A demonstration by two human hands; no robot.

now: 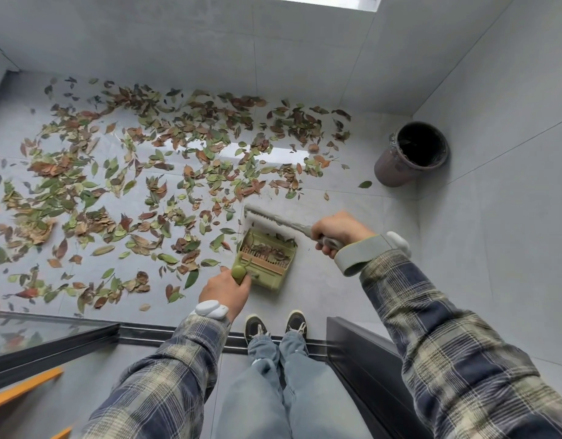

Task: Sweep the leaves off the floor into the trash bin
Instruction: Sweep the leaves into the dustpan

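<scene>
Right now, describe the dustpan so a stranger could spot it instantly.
On the grey floor, look just ahead of the shoes, at the leaves' near edge. The dustpan is the olive-green tray with comb teeth, gripped by the left hand.

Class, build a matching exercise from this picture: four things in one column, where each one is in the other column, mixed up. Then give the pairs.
1. dustpan
2. broom
3. trash bin
4. leaves

A. in the grip of the right hand
B. beside the wall
C. scattered over the floor
D. in the grip of the left hand

Pairs: 1-D, 2-A, 3-B, 4-C
</scene>
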